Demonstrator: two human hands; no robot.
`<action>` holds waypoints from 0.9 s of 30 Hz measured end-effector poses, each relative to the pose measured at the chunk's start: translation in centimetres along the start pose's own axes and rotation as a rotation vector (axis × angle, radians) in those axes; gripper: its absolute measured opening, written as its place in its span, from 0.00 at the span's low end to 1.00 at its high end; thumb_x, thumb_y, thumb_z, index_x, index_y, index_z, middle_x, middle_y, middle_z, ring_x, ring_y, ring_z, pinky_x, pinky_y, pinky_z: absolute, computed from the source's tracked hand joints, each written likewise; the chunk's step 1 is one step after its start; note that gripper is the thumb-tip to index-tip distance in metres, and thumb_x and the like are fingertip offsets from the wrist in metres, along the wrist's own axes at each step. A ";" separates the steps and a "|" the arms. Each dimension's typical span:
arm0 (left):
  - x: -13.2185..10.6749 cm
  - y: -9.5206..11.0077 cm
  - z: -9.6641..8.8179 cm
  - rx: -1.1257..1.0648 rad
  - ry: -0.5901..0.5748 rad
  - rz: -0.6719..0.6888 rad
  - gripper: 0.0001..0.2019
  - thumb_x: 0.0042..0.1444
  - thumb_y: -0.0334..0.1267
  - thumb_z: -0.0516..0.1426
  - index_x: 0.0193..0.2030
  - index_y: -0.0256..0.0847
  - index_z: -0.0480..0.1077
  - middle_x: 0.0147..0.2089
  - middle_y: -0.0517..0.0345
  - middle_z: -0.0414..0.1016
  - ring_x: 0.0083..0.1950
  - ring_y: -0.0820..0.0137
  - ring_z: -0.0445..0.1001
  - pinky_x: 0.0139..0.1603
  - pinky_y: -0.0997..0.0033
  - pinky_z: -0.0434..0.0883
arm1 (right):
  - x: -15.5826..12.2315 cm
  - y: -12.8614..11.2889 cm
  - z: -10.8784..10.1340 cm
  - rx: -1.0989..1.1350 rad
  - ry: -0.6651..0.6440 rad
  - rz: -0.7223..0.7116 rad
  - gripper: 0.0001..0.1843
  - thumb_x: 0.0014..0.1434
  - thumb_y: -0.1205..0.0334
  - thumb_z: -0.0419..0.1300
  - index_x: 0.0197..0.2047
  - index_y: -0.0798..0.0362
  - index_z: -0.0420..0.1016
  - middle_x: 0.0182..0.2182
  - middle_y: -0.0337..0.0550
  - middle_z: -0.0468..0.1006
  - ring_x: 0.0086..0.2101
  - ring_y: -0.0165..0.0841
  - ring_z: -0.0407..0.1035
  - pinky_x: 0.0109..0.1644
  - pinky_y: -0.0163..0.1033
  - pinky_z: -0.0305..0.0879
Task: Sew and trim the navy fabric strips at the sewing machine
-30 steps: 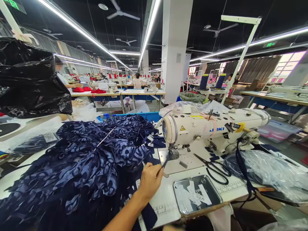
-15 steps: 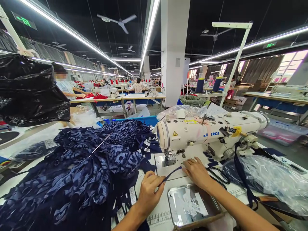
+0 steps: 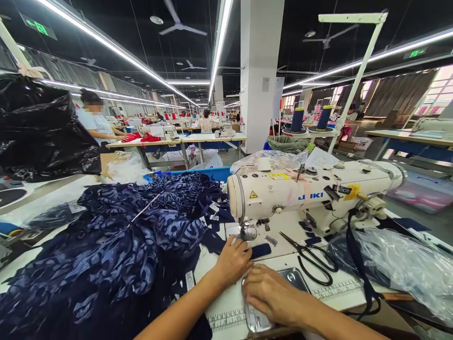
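Observation:
My left hand point(image 3: 234, 257) is closed beside the needle area of a white JUKI sewing machine point(image 3: 300, 191), its fingers bent over a navy fabric strip point(image 3: 261, 251). The strip's free end lies flat to the right of the fingers. My right hand point(image 3: 269, 293) reaches over a shallow metal tray point(image 3: 295, 277) at the table's front, fingers curled down and tips hidden. Whatever those fingers pinch cannot be made out. Behind the tray, black scissors point(image 3: 314, 259) rest on the table with blades toward the machine. A small grey label-like piece point(image 3: 271, 240) lies near the strip.
A large heap of navy patterned fabric point(image 3: 123, 245) covers the left side. Clear plastic bags point(image 3: 396, 250) lie at the right, beside a hanging navy strap point(image 3: 354, 250). Black plastic point(image 3: 42, 132) hangs at upper left. Another person point(image 3: 94, 123) works at a table beyond.
My left hand has moved forward and right to the needle area with the strip. My right hand has left the strip and come back over the tray, uncovering the scissors.

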State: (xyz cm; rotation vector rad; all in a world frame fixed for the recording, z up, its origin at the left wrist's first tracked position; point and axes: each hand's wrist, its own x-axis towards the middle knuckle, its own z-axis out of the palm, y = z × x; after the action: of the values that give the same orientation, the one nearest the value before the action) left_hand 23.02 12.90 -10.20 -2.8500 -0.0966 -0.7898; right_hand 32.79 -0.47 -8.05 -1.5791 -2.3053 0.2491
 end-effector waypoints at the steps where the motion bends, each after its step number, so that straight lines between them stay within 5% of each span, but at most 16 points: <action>1: -0.1 0.0 0.2 -0.014 -0.040 -0.029 0.11 0.52 0.40 0.56 0.40 0.37 0.69 0.39 0.50 0.74 0.43 0.61 0.71 0.50 0.53 0.62 | -0.4 0.7 -0.4 -0.007 0.040 0.040 0.09 0.58 0.66 0.52 0.28 0.54 0.70 0.28 0.40 0.74 0.32 0.31 0.66 0.44 0.37 0.59; 4: -0.7 -0.1 -0.5 -0.097 -0.075 -0.121 0.20 0.52 0.46 0.55 0.49 0.37 0.65 0.48 0.46 0.71 0.51 0.58 0.67 0.53 0.51 0.60 | -1.3 3.2 -1.1 -0.027 0.167 0.152 0.12 0.59 0.68 0.48 0.27 0.54 0.69 0.25 0.41 0.72 0.28 0.31 0.64 0.37 0.38 0.59; 10: -1.5 -0.3 -2.8 -0.168 -0.076 -0.214 0.15 0.56 0.36 0.50 0.49 0.36 0.65 0.47 0.47 0.72 0.50 0.60 0.67 0.53 0.52 0.61 | -0.3 6.8 -0.7 0.025 0.293 0.104 0.12 0.60 0.68 0.47 0.32 0.55 0.71 0.32 0.43 0.74 0.34 0.34 0.64 0.40 0.41 0.60; 19: -1.2 0.3 -3.0 -0.206 -0.211 -0.229 0.11 0.55 0.30 0.48 0.44 0.37 0.67 0.44 0.50 0.72 0.46 0.63 0.68 0.50 0.58 0.62 | 1.2 7.1 0.1 -0.004 0.201 0.025 0.11 0.58 0.69 0.51 0.39 0.54 0.74 0.36 0.44 0.72 0.37 0.34 0.63 0.40 0.39 0.62; 27: 1.1 -0.1 -3.1 -0.169 -0.459 -0.506 0.16 0.59 0.38 0.44 0.33 0.34 0.71 0.34 0.47 0.73 0.39 0.59 0.70 0.40 0.58 0.61 | 0.6 6.6 0.6 -0.181 0.204 -0.009 0.11 0.58 0.70 0.49 0.37 0.55 0.73 0.36 0.47 0.71 0.36 0.36 0.62 0.38 0.40 0.62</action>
State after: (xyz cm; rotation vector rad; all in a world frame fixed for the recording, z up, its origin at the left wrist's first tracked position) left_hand 22.42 12.44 -6.98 -3.1502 -0.8760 -0.1935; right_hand 38.09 2.48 -10.64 -1.5954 -2.2272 -0.1219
